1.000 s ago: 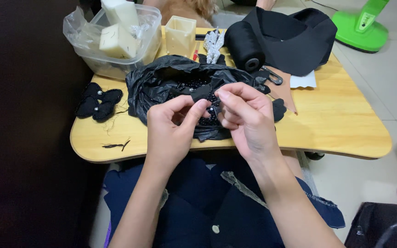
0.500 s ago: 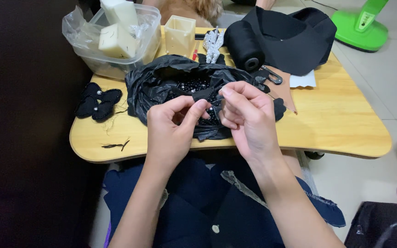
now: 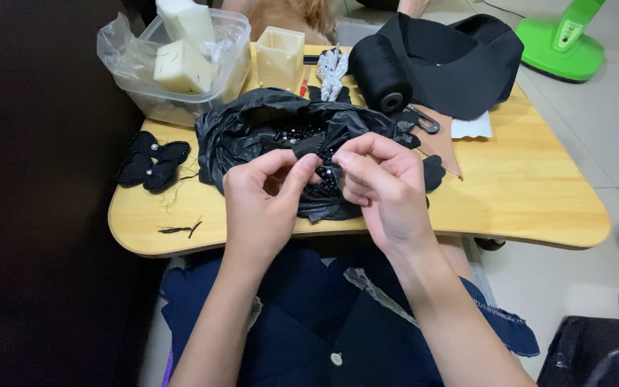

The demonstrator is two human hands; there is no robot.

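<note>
Head view: left hand (image 3: pixel 263 208) and right hand (image 3: pixel 381 186) pinch a small black beaded piece (image 3: pixel 322 172) between them, its length running left-right, just near of the black plastic bag (image 3: pixel 252 132).

Left hand (image 3: pixel 263 204) and right hand (image 3: pixel 381 186) meet fingertip to fingertip, both pinched, forearms converging.

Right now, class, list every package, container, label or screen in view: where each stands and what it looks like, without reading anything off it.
Clear plastic tub: table's far left corner, rounded, lined with clear film, holding cream blocks.
Cream box: right of the tub, small, square, open-topped.
Black plastic bag: table centre, crumpled open, beads inside, behind both hands.
White card: beside black fabric, small, rectangular.
No screens are visible.
</note>
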